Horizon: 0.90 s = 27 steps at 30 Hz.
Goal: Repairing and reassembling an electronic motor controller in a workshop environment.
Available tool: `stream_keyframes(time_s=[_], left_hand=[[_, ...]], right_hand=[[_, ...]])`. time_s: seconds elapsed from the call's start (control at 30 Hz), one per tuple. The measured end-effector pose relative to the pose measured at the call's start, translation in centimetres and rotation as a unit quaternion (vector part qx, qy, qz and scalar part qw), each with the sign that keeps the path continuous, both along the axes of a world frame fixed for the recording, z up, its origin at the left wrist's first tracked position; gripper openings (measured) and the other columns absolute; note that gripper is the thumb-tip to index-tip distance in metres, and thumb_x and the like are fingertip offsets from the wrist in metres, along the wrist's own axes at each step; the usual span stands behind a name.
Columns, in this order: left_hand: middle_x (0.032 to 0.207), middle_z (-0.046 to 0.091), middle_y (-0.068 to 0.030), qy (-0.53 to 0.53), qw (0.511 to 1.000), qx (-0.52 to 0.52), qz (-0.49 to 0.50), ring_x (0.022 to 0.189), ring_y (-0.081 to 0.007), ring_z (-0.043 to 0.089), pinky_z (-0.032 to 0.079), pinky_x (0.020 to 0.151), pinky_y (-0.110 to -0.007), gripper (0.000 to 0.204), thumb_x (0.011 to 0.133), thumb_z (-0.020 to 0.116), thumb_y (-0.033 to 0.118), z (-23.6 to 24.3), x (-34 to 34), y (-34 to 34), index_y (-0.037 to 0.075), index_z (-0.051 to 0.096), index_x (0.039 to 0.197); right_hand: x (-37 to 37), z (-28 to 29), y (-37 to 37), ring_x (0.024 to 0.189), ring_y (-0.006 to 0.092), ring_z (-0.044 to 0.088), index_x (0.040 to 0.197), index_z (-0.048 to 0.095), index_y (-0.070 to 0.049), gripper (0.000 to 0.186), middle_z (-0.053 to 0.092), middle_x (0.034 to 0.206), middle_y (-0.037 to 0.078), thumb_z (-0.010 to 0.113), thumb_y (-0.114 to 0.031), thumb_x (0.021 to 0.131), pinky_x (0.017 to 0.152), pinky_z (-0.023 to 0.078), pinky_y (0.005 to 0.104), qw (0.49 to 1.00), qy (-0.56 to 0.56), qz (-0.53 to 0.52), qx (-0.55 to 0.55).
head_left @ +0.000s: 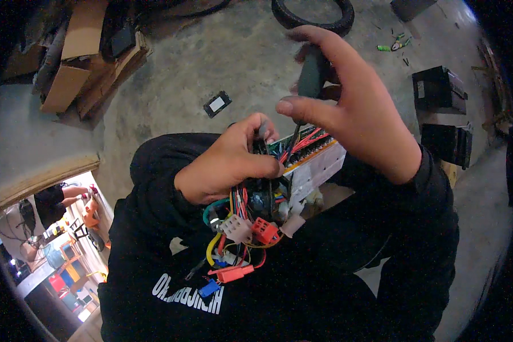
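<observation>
My right hand (366, 105) is closed around the dark handle of a screwdriver (312, 73), thumb on the near side. Its thin shaft points down at an opened electronic controller (320, 171) with a pale metal casing, a board edge and red wires. The tip is hard to make out among the wires. My left hand (225, 162) grips the controller's left end, where a dark wire bundle comes out. Below it hang a white connector (235, 228), a red connector (264, 231), a long red plug (233, 274) and a blue plug (209, 288). The controller is held above my lap.
A small black plate (218, 104) with a white label lies on the concrete floor. Beyond are a tyre (343, 25) and green-handled pliers (398, 44). Two black battery-like boxes (439, 90) stand right. Cardboard boxes (68, 88) fill the far left; another person (51, 206) shows lower left.
</observation>
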<state>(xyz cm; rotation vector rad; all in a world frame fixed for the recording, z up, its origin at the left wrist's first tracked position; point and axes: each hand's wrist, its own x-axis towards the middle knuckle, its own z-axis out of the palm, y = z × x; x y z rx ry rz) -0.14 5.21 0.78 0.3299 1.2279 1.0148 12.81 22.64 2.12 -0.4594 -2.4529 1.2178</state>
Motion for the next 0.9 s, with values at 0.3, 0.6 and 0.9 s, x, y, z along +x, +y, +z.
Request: stream_keyframes(time_s=[0.3, 0.6, 0.9], left_hand=[[0.092, 0.047, -0.0017, 0.007, 0.999, 0.031, 0.044, 0.083, -0.0101, 0.053, 0.047, 0.072, -0.026, 0.039, 0.071, 0.070, -0.001, -0.6, 0.4, -0.6, 0.006, 0.042, 0.097], [0.091, 0.050, -0.0014, 0.009, 0.999, 0.019, 0.027, 0.083, -0.0098, 0.054, 0.047, 0.071, -0.027, 0.040, 0.071, 0.071, -0.002, -0.6, 0.2, -0.2, 0.006, 0.043, 0.099], [0.099, 0.050, -0.0012, 0.027, 0.999, 0.034, 0.013, 0.092, -0.0119, 0.055, 0.048, 0.078, -0.027, 0.043, 0.071, 0.069, -0.003, -0.8, -0.2, -0.6, 0.010, 0.041, 0.101]], right_hand=[[2.0, 0.5, 0.8, 0.098, 0.0164, 0.066, 0.135, 0.049, -0.001, 0.053, 0.057, 0.121, 0.009, 0.068, -0.001, 0.085, 0.086, 0.053, 0.0293, 0.974, 0.054, 0.045, -0.214], [1.0, 0.3, -0.7, 0.069, 0.0106, 0.063, 0.107, 0.055, 0.000, 0.044, 0.061, 0.078, 0.004, 0.082, -0.015, 0.075, 0.062, 0.052, 0.0242, 0.995, 0.003, -0.096, -0.015], [1.2, -0.8, -0.9, 0.083, 0.0086, 0.060, 0.124, 0.052, -0.001, 0.056, 0.060, 0.105, 0.009, 0.079, -0.014, 0.078, 0.069, 0.049, 0.0234, 0.986, 0.132, -0.099, -0.019]])
